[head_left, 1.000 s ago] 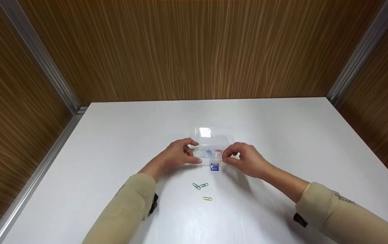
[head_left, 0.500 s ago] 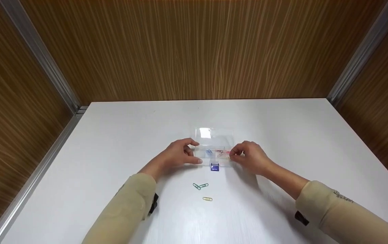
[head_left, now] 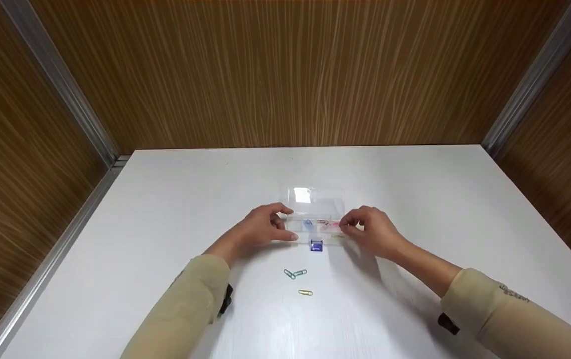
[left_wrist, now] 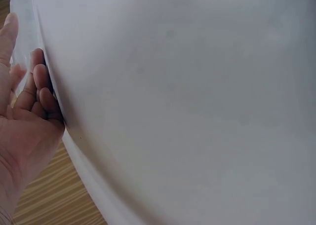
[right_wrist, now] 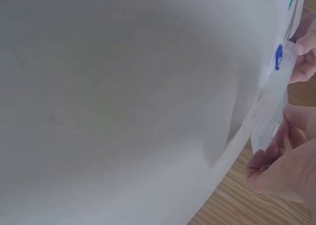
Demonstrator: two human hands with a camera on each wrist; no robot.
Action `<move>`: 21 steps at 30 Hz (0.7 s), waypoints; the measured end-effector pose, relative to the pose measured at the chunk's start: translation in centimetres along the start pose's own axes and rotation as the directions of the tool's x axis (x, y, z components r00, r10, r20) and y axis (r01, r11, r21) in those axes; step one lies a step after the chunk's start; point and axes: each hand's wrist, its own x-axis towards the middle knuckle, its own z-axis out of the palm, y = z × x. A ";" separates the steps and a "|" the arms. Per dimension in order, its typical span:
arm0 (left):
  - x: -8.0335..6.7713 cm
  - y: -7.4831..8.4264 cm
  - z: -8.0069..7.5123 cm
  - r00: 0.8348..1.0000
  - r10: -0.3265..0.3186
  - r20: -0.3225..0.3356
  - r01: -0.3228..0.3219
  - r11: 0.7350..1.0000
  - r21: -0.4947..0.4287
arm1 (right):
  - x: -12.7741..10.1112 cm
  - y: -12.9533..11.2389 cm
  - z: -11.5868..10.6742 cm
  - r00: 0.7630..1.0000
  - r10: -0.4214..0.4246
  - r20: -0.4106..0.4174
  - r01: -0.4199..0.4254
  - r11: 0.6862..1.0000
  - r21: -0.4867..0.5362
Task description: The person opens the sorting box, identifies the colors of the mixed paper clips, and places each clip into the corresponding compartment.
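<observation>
My left hand (head_left: 264,227) grips the left end of a clear plastic box (head_left: 297,237), thumb at the front edge and index finger at the back. Its lid (head_left: 327,199) lies open behind it, and a blue latch (head_left: 316,246) sits on the front. Inside are blue paper clips (head_left: 307,223), red ones (head_left: 323,222), pink ones (head_left: 335,225) and a yellowish clip (head_left: 337,236) at the front right. My right hand (head_left: 371,232) has its thumb and index fingertips together at the box's right end; whether anything is between them is hidden.
Two green paper clips (head_left: 295,273) and a yellow paper clip (head_left: 305,292) lie on the white table (head_left: 205,184) in front of the box. Wood-patterned panels (head_left: 285,75) stand behind the table and at both sides.
My right hand has moved right from the box's middle to its right end. A yellowish clip now shows in the front right part. My left hand has stayed in place.
</observation>
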 end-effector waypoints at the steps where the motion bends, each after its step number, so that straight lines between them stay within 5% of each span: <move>1: 0.0 0.0 0.0 1.000 0.004 0.001 -0.004 1.000 0.000 | -0.1 -0.3 0.0 1.000 -0.003 -0.014 0.003 1.000 0.014; 6: 0.1 0.0 -0.1 1.000 0.002 0.004 -0.002 1.000 0.008 | -1.0 -2.0 0.2 0.999 -0.007 -0.036 0.011 0.994 0.106; 12: 0.2 0.1 -0.1 1.000 -0.002 0.008 0.002 1.000 0.020 | -2.1 -3.9 1.2 0.995 -0.068 0.068 0.054 0.980 0.189; 21: 0.2 0.2 -0.1 1.000 0.009 0.007 -0.009 1.000 0.022 | -3.5 -4.3 3.5 0.943 -0.219 0.252 0.144 0.948 0.285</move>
